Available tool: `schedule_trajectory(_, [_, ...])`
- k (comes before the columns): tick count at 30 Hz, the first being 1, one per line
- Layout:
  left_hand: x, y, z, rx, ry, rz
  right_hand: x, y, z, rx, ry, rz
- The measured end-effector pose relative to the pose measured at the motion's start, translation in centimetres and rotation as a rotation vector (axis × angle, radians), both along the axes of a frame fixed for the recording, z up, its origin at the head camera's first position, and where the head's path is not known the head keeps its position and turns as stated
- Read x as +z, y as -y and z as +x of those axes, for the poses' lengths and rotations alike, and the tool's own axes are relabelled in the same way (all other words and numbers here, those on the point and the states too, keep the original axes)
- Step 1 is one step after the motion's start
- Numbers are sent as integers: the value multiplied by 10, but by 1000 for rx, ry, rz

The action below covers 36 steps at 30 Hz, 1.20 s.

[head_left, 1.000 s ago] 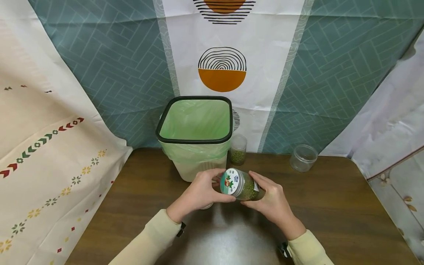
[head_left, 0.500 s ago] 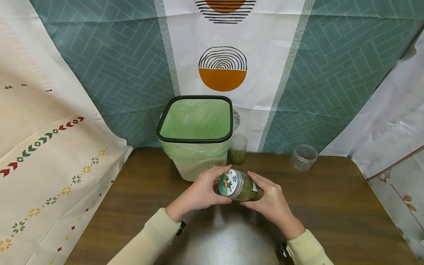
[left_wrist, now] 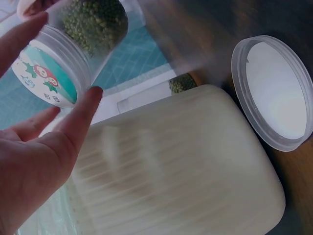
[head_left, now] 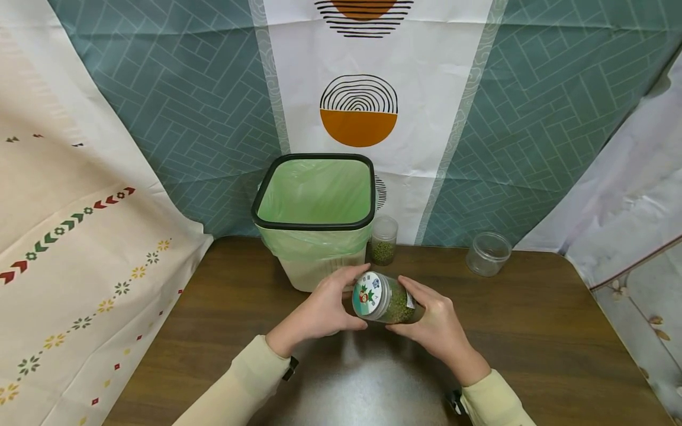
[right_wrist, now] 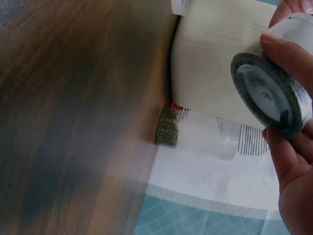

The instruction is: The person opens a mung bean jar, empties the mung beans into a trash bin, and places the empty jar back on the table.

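My right hand (head_left: 439,319) grips a clear plastic jar (head_left: 396,300) of small green beans around its body, tilted on its side above the table. Its round lid (head_left: 367,294), with a printed green, white and red label, faces left. My left hand (head_left: 322,305) is spread around the lid, thumb below and fingers above, apparently loose from it. The left wrist view has the lid's label (left_wrist: 46,76) between the left fingers. From the right wrist view the jar's base (right_wrist: 266,93) shows, with the right hand (right_wrist: 298,176) around it.
A bin (head_left: 314,248) with a green liner stands behind my left hand. Beside it is a tall clear container (head_left: 383,242) partly filled with green beans. An uncovered clear jar (head_left: 488,254) stands at the back right. A loose lid (left_wrist: 274,93) lies by the bin.
My left hand has loosened from the lid, its thumb drawing back leftward. The jar has shifted slightly left and stays in my right hand.
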<state>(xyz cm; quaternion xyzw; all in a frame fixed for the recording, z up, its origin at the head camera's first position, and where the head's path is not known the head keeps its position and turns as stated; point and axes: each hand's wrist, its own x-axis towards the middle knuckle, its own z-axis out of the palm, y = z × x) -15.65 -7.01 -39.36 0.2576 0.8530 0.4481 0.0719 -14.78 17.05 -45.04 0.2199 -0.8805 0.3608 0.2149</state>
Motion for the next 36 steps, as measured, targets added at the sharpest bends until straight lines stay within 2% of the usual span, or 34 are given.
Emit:
schedule_trajectory(4, [-2, 1, 0, -9, 34, 22, 0, 0, 0, 6, -4, -3])
schedule_trajectory(17, [-5, 0, 0, 55, 156, 169, -3, 0, -2, 2, -14, 2])
schedule_trajectory(23, [-5, -1, 0, 94, 169, 154, -3, 1, -1, -2, 0, 0])
schedule_trajectory(26, [-4, 0, 0, 93, 131, 104, -4, 1, -1, -4, 9, -4])
schedule_trajectory(31, [-3, 0, 0, 55, 32, 28, -4, 2, 0, 13, 12, -3])
schedule_trajectory(36, [-1, -1, -1, 41, 25, -1, -2, 2, -1, 22, 7, -6])
